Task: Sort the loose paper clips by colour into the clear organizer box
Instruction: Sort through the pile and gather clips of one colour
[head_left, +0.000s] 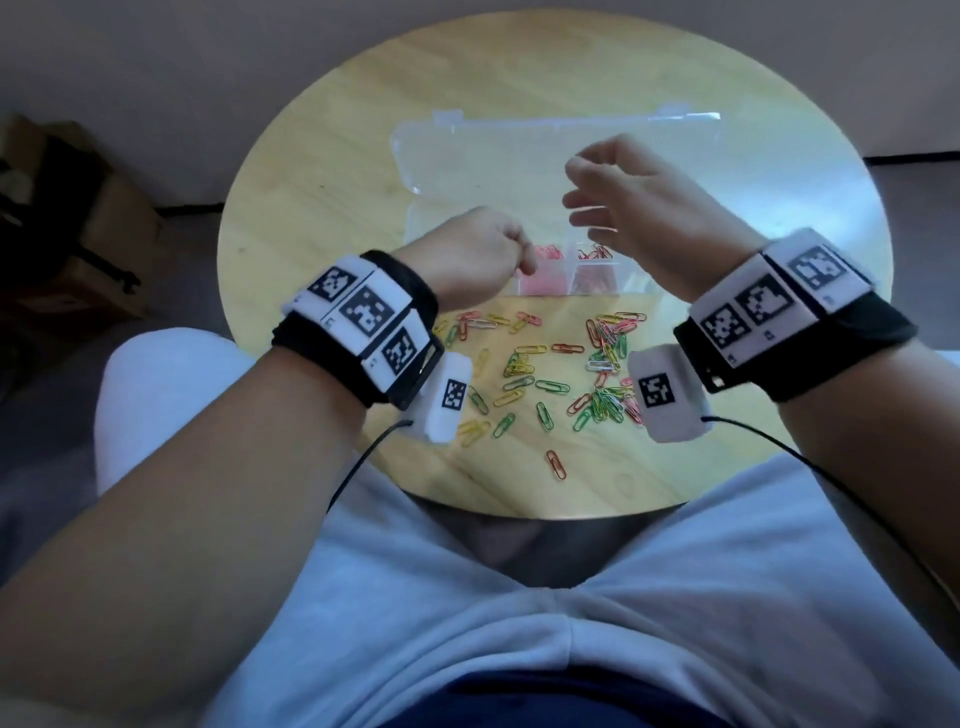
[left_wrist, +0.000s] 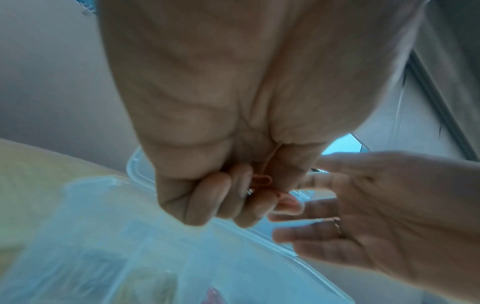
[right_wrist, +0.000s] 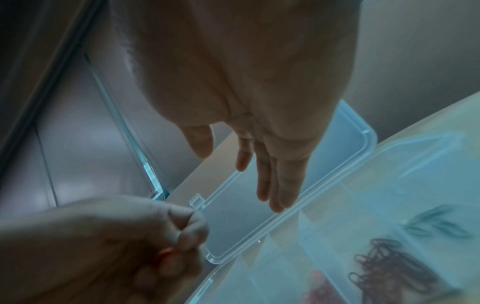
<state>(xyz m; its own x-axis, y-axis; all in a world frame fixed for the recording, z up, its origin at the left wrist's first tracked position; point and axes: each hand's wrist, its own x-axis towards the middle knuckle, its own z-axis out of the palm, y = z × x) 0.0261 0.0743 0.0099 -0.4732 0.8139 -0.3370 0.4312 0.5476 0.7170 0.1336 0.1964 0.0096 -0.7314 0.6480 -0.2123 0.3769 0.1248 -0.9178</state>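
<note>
The organizer box (head_left: 524, 249) sits at the centre of the round table (head_left: 311, 171), its lid (head_left: 519, 150) folded open toward 12 o'clock. Loose paper clips (head_left: 550, 364) are scattered on the table at 6 o'clock of the box. The left hand (head_left: 467, 254) is over the box's 9 o'clock end; the right hand (head_left: 639, 208) is over its 3 o'clock half.
</note>
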